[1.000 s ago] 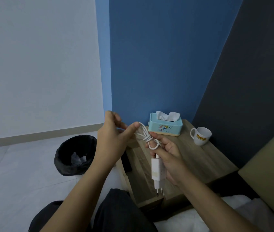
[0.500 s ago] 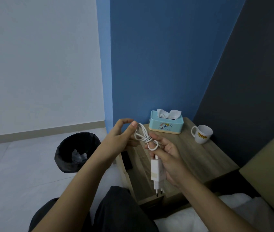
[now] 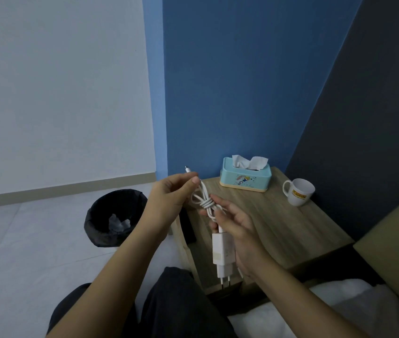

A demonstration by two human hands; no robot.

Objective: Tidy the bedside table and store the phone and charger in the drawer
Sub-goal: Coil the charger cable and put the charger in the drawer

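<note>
Your left hand [image 3: 169, 198] covers part of the cable [image 3: 204, 200], and your right palm [image 3: 238, 232] hides the charger's [image 3: 223, 256] far side. The dark thing [image 3: 188, 228] beside the table [image 3: 279, 228] is mostly blocked, can't tell what it is.

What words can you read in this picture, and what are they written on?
"JOTUN": black letters on a yellow label on the white mug.
The tissue box has only a small cartoon drawing on its front; no letters can be read there.
The white charger plug shows faint marks, too blurred to read.
</note>
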